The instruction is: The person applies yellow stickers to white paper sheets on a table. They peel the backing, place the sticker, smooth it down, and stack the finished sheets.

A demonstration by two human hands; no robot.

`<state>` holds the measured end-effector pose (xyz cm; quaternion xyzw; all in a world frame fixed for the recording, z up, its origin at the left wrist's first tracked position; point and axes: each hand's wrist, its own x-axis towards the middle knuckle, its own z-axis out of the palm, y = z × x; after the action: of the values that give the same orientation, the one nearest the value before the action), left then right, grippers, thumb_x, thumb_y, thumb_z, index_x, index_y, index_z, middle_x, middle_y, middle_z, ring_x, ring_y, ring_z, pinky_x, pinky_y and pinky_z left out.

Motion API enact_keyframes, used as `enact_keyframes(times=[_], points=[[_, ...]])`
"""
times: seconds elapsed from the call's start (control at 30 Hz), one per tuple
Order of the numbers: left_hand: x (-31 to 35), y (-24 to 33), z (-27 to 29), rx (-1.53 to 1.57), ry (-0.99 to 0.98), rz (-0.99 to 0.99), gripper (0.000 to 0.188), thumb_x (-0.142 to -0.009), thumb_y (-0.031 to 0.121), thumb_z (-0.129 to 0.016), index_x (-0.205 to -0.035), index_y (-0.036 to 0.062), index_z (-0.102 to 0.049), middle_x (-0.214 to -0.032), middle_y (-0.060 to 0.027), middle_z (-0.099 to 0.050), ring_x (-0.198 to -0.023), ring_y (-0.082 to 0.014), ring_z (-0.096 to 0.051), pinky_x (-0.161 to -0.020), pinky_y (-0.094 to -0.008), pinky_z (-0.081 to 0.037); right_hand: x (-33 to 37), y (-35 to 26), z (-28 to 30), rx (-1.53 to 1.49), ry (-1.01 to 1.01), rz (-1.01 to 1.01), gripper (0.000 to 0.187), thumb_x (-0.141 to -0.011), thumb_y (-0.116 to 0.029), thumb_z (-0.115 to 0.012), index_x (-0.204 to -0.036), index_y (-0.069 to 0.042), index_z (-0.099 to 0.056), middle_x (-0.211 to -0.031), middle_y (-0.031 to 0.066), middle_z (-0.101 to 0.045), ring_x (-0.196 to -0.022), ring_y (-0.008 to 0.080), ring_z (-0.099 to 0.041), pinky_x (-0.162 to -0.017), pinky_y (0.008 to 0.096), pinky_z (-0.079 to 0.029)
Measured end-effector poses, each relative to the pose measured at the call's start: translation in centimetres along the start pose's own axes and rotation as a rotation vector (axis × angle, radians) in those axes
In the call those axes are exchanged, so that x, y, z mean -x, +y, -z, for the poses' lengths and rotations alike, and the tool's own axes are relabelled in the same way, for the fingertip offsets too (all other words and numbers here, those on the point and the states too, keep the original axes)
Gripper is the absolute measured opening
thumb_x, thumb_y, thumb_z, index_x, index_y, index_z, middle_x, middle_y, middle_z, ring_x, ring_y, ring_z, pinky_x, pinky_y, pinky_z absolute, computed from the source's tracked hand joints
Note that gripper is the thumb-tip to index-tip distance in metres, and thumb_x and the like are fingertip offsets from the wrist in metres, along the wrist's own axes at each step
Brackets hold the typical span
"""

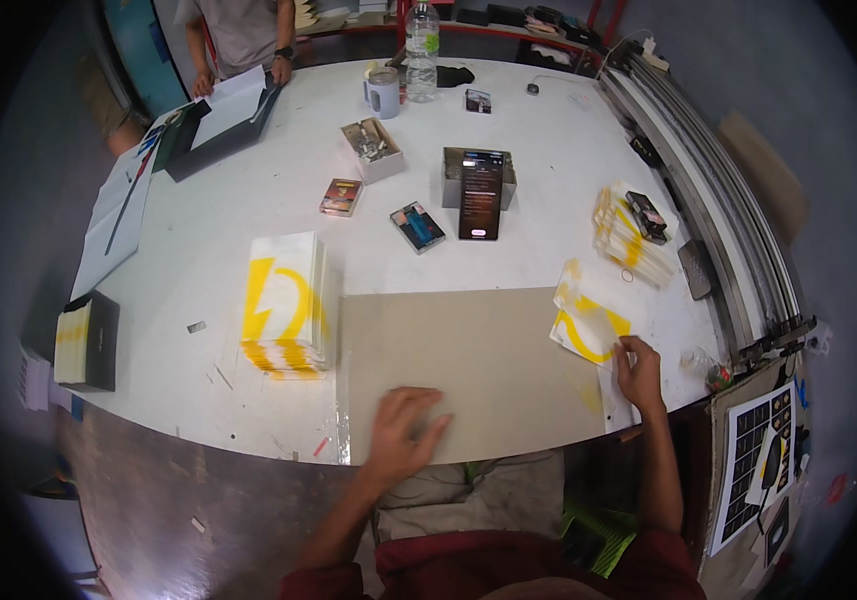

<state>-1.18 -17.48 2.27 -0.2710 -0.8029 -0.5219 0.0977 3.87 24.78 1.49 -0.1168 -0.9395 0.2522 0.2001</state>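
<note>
My left hand (406, 432) hovers over or rests on the grey-brown board (458, 350) near its front edge, fingers apart and holding nothing. At the board's right side, my right hand (640, 372) pinches the corner of a white-and-yellow printed sheet (570, 330). The sheet is smeared by motion, so I cannot tell whether it is one piece or several. Left of the board stands a tall stack of white-and-yellow printed pieces (284, 300). A looser pile of similar pieces (628, 240) lies at the right, with a small dark box (647, 217) on top.
Behind the board, a phone (480, 195) leans on a metal block. Small packs, an open box (372, 150), a mug (382, 93) and a water bottle (421, 55) stand farther back. A long metal rail (718, 190) borders the right. Another person handles a dark folder (223, 125) far left.
</note>
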Motion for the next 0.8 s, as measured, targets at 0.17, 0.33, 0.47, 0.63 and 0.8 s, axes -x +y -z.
enact_keyframes(times=[0.17, 0.33, 0.47, 0.63, 0.8], points=[[-1.5, 1.2, -5.6, 0.484, -0.194, 0.334, 0.029, -0.092, 0.009, -0.077, -0.119, 0.0007, -0.07, -0.116, -0.0149, -0.071, -0.109, -0.0263, -0.069, -0.097, -0.0367, -0.053, 3.4, -7.4, -1.0, 0.113, 0.392, 0.41, 0.014, -0.091, 0.002, -0.067, -0.104, 0.001, -0.069, -0.105, 0.0172, -0.075, -0.098, 0.0376, -0.071, -0.109, 0.0526, -0.043], [-3.2, 0.9, -8.4, 0.411, -0.166, 0.331, 0.03, -0.094, 0.012, -0.076, -0.12, -0.0006, -0.069, -0.116, -0.0162, -0.071, -0.106, -0.0272, -0.07, -0.095, -0.0369, -0.055, 3.4, -6.7, -0.9, 0.146, 0.188, 0.263, 0.035, -0.088, -0.006, -0.075, -0.121, 0.002, -0.066, -0.119, 0.0186, -0.072, -0.116, 0.0361, -0.066, -0.112, 0.0506, -0.042], [-3.6, 2.2, -9.4, 0.257, -0.317, 0.101, 0.031, -0.093, 0.014, -0.077, -0.12, -0.0006, -0.069, -0.113, -0.0182, -0.071, -0.105, -0.0305, -0.071, -0.092, -0.037, -0.055, 0.8, -1.4, -0.3, 0.149, -0.044, 0.181, 0.046, -0.086, -0.016, -0.081, -0.126, 0.002, -0.066, -0.126, 0.0191, -0.069, -0.122, 0.0372, -0.062, -0.111, 0.0487, -0.043], [-4.1, 3.5, -12.3, 0.232, -0.386, 0.013, 0.031, -0.092, 0.016, -0.078, -0.118, 0.0015, -0.069, -0.111, -0.0181, -0.071, -0.103, -0.0336, -0.07, -0.091, -0.0395, -0.056, -0.5, -0.3, 0.1, 0.047, -0.188, 0.13, 0.032, -0.087, -0.019, -0.081, -0.111, 0.001, -0.075, -0.118, 0.0194, -0.074, -0.115, 0.0379, -0.067, -0.105, 0.0467, -0.05], [-5.6, 4.4, -14.9, 0.238, -0.379, -0.069, 0.031, -0.091, 0.018, -0.078, -0.117, 0.0032, -0.07, -0.111, -0.0142, -0.069, -0.103, -0.0334, -0.067, -0.091, -0.0406, -0.053, -1.0, 0.4, 0.3, -0.188, -0.143, -0.108, 0.021, -0.09, -0.011, -0.078, -0.101, 0.006, -0.075, -0.108, 0.0243, -0.075, -0.104, 0.0349, -0.074, -0.095, 0.0412, -0.056]])
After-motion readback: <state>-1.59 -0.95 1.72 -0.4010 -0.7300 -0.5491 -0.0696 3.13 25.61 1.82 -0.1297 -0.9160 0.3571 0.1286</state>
